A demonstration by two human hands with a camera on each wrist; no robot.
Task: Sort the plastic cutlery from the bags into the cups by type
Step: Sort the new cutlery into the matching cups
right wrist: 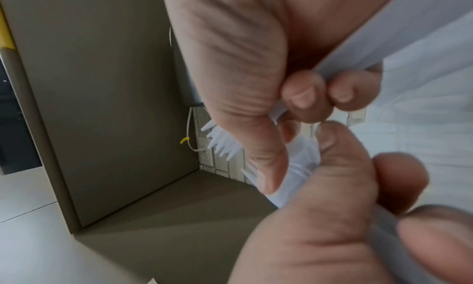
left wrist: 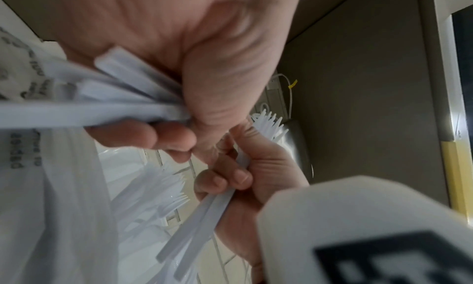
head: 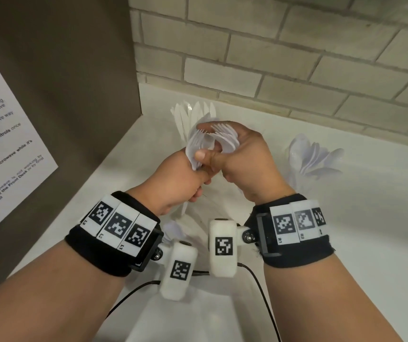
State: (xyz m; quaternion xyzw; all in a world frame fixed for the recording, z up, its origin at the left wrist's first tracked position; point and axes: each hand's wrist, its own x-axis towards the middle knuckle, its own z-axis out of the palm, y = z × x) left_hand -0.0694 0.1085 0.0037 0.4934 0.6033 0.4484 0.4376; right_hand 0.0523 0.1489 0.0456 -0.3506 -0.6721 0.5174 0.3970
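Above the white counter [head: 346,218], in the head view, the left hand [head: 180,178] and the right hand [head: 242,156] are both gripping bunches of white plastic forks [head: 199,146], tines fanning upward. Behind them knives [head: 190,117] are standing in a cup I cannot make out, and spoons [head: 314,156] are fanning out to the right, so two types are looking sorted already.

In the left wrist view, the left hand's fingers [left wrist: 143,134] are curling round fork handles [left wrist: 102,108], with a printed plastic bag [left wrist: 51,187] hanging beside and more forks [left wrist: 163,195] showing inside it, so forks are remaining.

In the right wrist view, the right hand's fingers [right wrist: 302,98] are pinching fork handles, tines [right wrist: 222,143] poking past the thumb.
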